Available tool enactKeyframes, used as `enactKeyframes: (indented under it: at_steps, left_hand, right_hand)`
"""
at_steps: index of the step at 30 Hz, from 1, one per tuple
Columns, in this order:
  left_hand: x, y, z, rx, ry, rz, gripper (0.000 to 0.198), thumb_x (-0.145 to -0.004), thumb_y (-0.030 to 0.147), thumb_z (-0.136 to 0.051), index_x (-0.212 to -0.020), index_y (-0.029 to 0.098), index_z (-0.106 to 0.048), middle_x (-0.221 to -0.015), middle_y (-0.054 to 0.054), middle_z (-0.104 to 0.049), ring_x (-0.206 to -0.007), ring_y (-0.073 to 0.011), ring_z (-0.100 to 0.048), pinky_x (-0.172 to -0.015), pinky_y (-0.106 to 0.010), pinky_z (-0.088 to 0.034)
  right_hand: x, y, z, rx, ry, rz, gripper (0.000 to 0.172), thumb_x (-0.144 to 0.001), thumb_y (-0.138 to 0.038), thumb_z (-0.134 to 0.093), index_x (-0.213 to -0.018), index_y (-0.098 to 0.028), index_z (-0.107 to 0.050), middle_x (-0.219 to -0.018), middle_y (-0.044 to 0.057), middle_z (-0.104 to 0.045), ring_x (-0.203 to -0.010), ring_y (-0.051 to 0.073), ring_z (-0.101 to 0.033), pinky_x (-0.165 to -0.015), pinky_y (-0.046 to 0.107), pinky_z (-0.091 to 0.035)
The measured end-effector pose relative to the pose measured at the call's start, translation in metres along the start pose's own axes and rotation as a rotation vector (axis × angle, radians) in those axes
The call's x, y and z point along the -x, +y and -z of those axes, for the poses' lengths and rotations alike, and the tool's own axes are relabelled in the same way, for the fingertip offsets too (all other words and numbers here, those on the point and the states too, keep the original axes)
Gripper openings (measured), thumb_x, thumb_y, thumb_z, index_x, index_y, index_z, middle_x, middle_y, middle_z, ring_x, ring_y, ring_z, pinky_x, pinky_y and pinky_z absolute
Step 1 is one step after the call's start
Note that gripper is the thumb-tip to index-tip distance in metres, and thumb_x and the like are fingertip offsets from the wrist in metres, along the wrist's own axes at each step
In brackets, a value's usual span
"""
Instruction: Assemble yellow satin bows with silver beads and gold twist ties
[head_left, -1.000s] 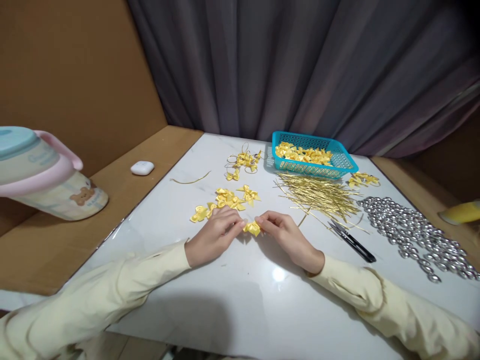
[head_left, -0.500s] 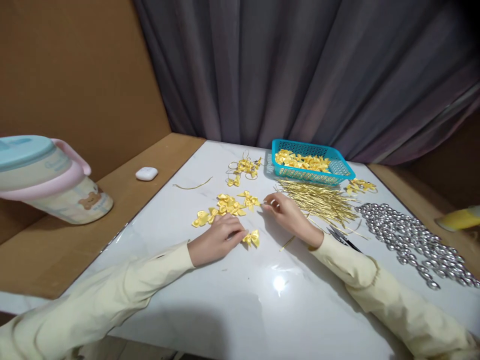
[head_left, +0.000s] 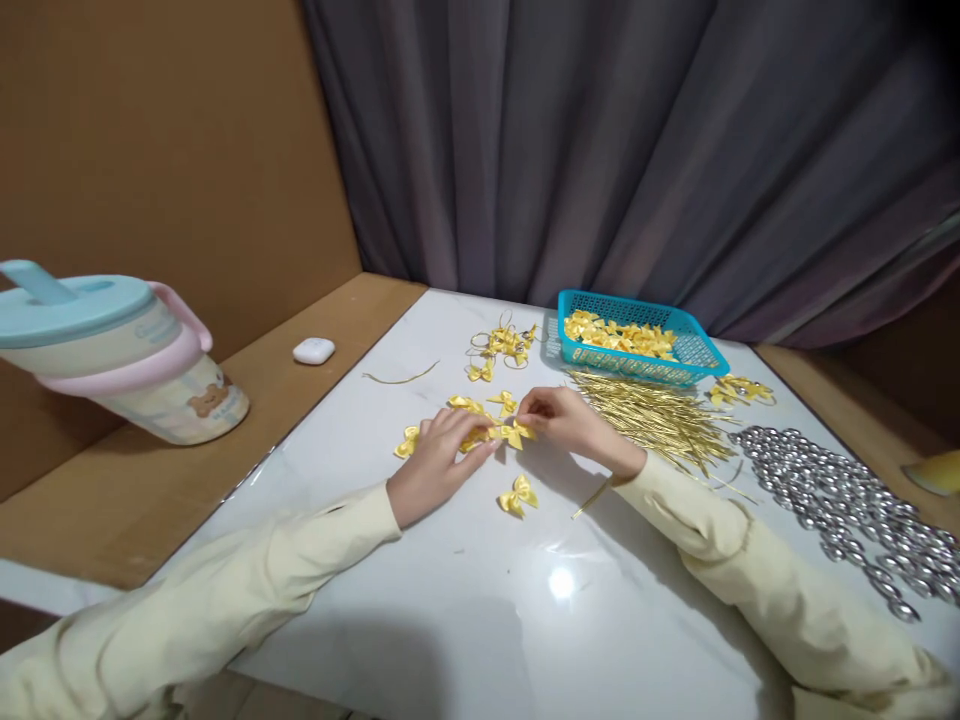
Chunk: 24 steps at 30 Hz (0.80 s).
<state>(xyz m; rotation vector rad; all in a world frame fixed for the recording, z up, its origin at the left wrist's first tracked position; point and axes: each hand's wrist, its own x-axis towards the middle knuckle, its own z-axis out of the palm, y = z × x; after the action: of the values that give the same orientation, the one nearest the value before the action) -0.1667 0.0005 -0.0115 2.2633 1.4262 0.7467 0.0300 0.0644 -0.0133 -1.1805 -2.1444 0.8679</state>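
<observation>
My left hand [head_left: 439, 462] reaches in from the left, thumb and index fingertip closed at the left edge of a yellow ribbon bow [head_left: 515, 434]. From the other side, my right hand [head_left: 566, 425] pinches that same bow at its right edge. Under and behind my left fingers lies a cluster of yellow bows [head_left: 466, 404], partly hidden by the hand. One loose bow [head_left: 517, 496] rests on the white table [head_left: 420, 610] just in front of my hands.
A turquoise basket [head_left: 645, 374] of bows stands at the back, gold cords [head_left: 660, 420] before it. Silver beads [head_left: 840, 490] spread at right. Bows with cord loops [head_left: 504, 344] lie behind my hands. At left are a tumbler [head_left: 165, 370] and a white case [head_left: 313, 350].
Both hands have come together on one bow. My left hand has left the front bow, which stays on the table. The view has shifted slightly, and the scissors no longer show.
</observation>
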Motion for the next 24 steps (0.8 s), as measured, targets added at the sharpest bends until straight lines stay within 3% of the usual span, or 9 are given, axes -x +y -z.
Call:
enactKeyframes:
  at_steps: [3, 7, 10, 17, 24]
  left_hand:
    - [-0.001, 0.002, 0.001, 0.212, -0.038, 0.081, 0.028, -0.086, 0.042, -0.046, -0.106, 0.022, -0.053, -0.100, -0.003, -0.059, -0.093, -0.0195, -0.051, -0.081, -0.033, -0.037]
    - [-0.001, 0.009, 0.002, 0.536, -0.221, 0.168, 0.027, -0.086, 0.039, -0.046, -0.103, 0.020, -0.054, -0.086, -0.002, -0.060, -0.081, -0.0164, -0.055, -0.071, -0.029, -0.043]
    - [0.000, 0.012, 0.003, 0.626, -0.263, 0.207, 0.024, -0.081, 0.032, -0.051, -0.101, 0.017, -0.054, -0.079, -0.001, -0.058, -0.073, -0.0147, -0.054, -0.068, -0.028, -0.043]
    - [0.000, 0.016, 0.004, 0.554, -0.220, 0.146, 0.014, -0.078, 0.028, -0.053, -0.086, 0.017, -0.056, -0.079, -0.002, -0.057, -0.069, -0.0130, -0.052, -0.063, -0.025, -0.043]
    - [0.004, 0.017, 0.005, 0.359, -0.255, 0.015, 0.006, -0.077, 0.019, -0.049, -0.078, 0.017, -0.055, -0.071, 0.001, -0.056, -0.066, -0.0118, -0.051, -0.063, -0.024, -0.040]
  right_hand:
    - [0.021, -0.017, 0.000, -0.078, -0.024, 0.041, 0.018, -0.079, -0.019, -0.052, -0.093, -0.014, -0.061, -0.065, 0.000, -0.061, -0.056, 0.010, -0.051, -0.055, 0.022, -0.040]
    - [0.042, -0.028, -0.007, -0.108, -0.012, 0.089, 0.016, -0.080, -0.016, -0.050, -0.084, -0.017, -0.066, -0.076, 0.003, -0.064, -0.055, 0.010, -0.052, -0.055, 0.024, -0.043]
    - [0.047, -0.029, -0.010, -0.112, -0.022, 0.081, 0.015, -0.079, -0.015, -0.050, -0.081, -0.018, -0.065, -0.078, 0.004, -0.065, -0.055, 0.011, -0.053, -0.055, 0.024, -0.044]
    - [0.046, -0.025, -0.003, -0.307, -0.229, -0.049, 0.004, -0.076, -0.020, -0.055, -0.076, -0.017, -0.053, -0.064, -0.002, -0.057, -0.043, 0.008, -0.052, -0.045, 0.021, -0.042]
    - [0.047, -0.027, 0.001, -0.295, -0.289, -0.021, 0.007, -0.073, -0.017, -0.056, -0.070, -0.018, -0.049, -0.056, -0.004, -0.053, -0.046, 0.009, -0.054, -0.050, 0.022, -0.043]
